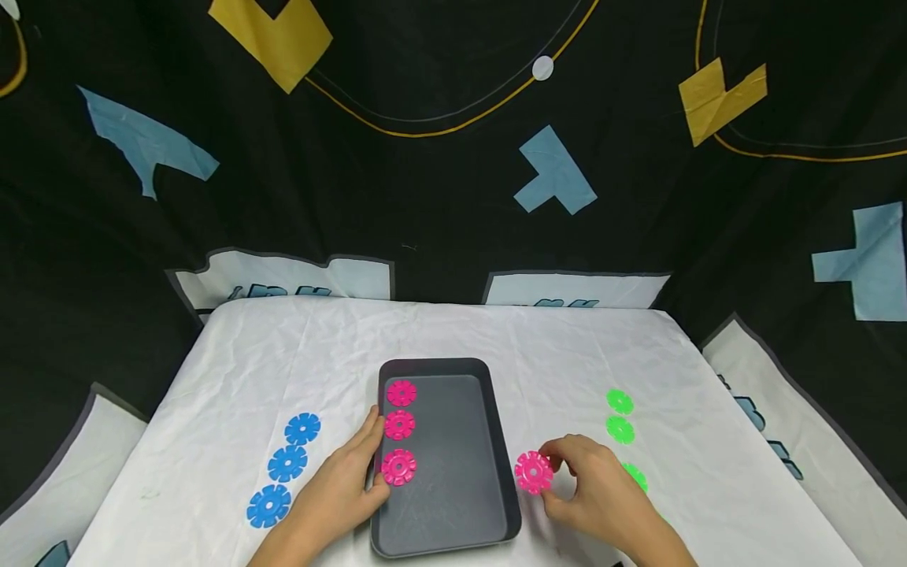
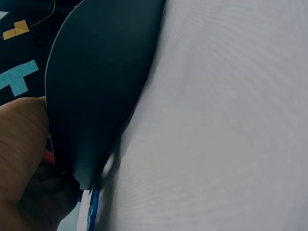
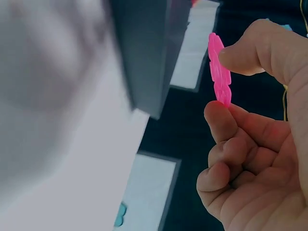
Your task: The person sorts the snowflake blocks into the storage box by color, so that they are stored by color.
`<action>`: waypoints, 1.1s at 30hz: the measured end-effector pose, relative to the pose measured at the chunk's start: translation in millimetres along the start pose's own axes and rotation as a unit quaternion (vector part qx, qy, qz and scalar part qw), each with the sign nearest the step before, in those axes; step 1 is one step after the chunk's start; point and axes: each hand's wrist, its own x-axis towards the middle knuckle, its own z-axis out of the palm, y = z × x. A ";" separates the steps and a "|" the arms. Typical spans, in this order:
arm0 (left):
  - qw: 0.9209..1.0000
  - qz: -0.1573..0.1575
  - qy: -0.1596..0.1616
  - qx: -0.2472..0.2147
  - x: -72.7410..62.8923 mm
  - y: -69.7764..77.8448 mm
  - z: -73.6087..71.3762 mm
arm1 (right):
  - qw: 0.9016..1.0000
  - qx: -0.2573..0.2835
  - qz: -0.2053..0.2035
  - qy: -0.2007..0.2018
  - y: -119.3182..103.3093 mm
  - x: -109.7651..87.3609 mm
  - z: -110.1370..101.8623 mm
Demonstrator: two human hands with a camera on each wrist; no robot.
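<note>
A dark grey baking tray [image 1: 453, 465] lies on the white cloth, with three pink notched discs [image 1: 400, 425] in a column along its left inner side. My left hand [image 1: 340, 480] holds the tray's left rim, its fingers along that edge and the thumb nearer to me; in the left wrist view the tray's wall [image 2: 101, 86] hides part of this hand. Just right of the tray, my right hand [image 1: 602, 492] pinches another pink notched disc [image 1: 533, 472] between thumb and index finger. The right wrist view shows this disc [image 3: 220, 70] edge-on, its other fingers curled in.
Three blue notched discs [image 1: 286, 463] form a slanting row left of the tray. Green discs [image 1: 620, 429] lie at the right, partly hidden by my right hand. A black cloth [image 1: 439, 213] with taped shapes hangs behind the table [image 1: 538, 339].
</note>
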 end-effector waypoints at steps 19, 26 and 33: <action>1.000 0.001 -0.001 0.004 -1.0 1.6 -3.2 | 0.996 0.012 -0.069 -0.053 -34.9 57.7 9.2; 1.000 -0.001 0.003 0.001 -1.8 1.1 -3.9 | 0.990 0.020 -0.103 -0.095 -51.4 75.7 20.4; 1.000 -0.003 0.002 -0.002 -2.4 1.4 -4.8 | 0.980 0.023 -0.152 -0.123 -61.8 85.1 34.4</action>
